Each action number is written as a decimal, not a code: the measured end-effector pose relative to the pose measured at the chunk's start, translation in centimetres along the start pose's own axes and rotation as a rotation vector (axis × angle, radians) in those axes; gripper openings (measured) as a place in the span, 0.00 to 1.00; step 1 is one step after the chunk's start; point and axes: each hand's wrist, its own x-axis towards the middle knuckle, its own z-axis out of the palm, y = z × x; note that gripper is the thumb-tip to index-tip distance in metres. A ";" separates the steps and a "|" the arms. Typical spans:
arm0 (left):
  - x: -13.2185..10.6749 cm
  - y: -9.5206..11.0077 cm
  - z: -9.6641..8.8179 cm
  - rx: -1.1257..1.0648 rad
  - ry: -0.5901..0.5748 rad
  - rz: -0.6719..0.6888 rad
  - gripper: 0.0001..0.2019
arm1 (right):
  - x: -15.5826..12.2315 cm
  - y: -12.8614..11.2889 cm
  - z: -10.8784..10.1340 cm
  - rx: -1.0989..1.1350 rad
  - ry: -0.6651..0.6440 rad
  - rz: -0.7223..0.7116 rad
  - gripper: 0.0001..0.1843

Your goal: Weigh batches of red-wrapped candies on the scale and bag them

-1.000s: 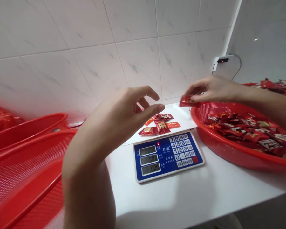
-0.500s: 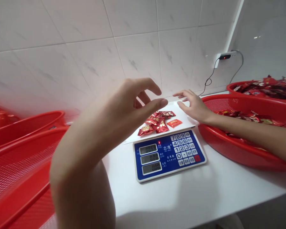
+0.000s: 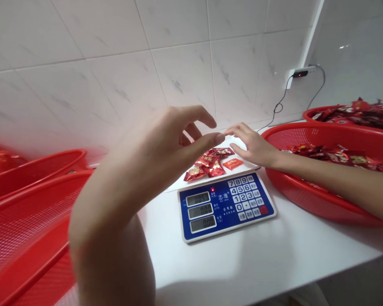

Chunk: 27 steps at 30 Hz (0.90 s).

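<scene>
My left hand [image 3: 175,140] hovers raised above the left side of a blue-faced electronic scale [image 3: 225,206], fingers curved and apart, holding nothing. My right hand [image 3: 250,144] reaches over the scale's white weighing plate [image 3: 178,183], fingers spread, empty, right beside a small pile of red wrapped candies [image 3: 210,163] and one orange packet [image 3: 233,163] lying on the plate. The scale's displays are lit.
A red mesh basket [image 3: 309,199] of wrapped candies stands at the right, another red basket [image 3: 347,114] behind it. Two empty red baskets [image 3: 25,204] are stacked at the left. A charger and cable [image 3: 298,74] hang on the tiled wall. The white counter edge runs along the front.
My right hand carried a red candy from over the right basket to the scale plate and let it go; it now rests open by the pile. The left hand barely moved.
</scene>
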 end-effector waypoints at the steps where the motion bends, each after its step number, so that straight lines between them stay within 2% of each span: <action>1: 0.1 0.0 0.0 -0.001 -0.006 -0.007 0.14 | 0.0 0.0 0.0 -0.007 0.001 0.002 0.17; 7: 0.3 0.1 0.4 -0.007 -0.027 -0.015 0.17 | 0.0 0.1 0.2 -0.023 -0.011 0.013 0.16; 21: 0.3 0.0 0.6 0.035 -0.028 0.007 0.15 | -0.1 0.2 0.3 -0.012 -0.035 -0.008 0.14; 25: 0.4 0.1 0.3 -0.027 -0.037 -0.008 0.15 | 0.0 0.2 0.3 0.012 -0.036 0.007 0.13; 27: 1.0 -0.3 0.6 -0.105 -0.040 -0.012 0.16 | 0.1 0.1 0.1 0.041 -0.066 0.066 0.14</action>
